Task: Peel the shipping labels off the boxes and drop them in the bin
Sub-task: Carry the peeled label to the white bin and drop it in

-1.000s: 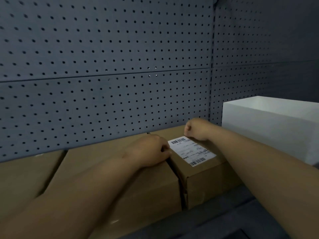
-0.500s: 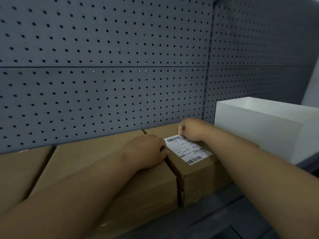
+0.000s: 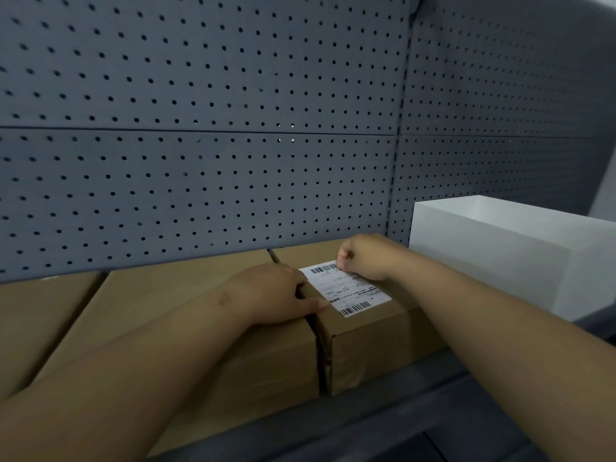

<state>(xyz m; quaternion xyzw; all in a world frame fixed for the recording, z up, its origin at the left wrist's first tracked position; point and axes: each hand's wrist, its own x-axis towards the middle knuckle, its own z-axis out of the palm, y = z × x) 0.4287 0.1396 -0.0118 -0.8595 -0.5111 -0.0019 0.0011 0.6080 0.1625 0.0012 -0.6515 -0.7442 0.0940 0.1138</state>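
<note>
The white barcoded shipping label (image 3: 345,288) lies flat atop the right brown cardboard box (image 3: 373,341). Its far corner is pinched by the right hand (image 3: 361,258); the box is steadied by the flat, unclosed left hand (image 3: 276,295). The corner is best peeled low and slowly toward the white bin (image 3: 500,258)

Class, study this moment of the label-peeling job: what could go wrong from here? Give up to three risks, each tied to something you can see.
1. The right hand pinches only the far corner of the white barcoded shipping label, which otherwise lies flat; a fast pull may tear it.
2. The left hand rests at the gap between the brown cardboard boxes, beside the label, so the box might lift or slide.
3. The peeled label may stick to the fingers before reaching the white open-topped bin.
</note>
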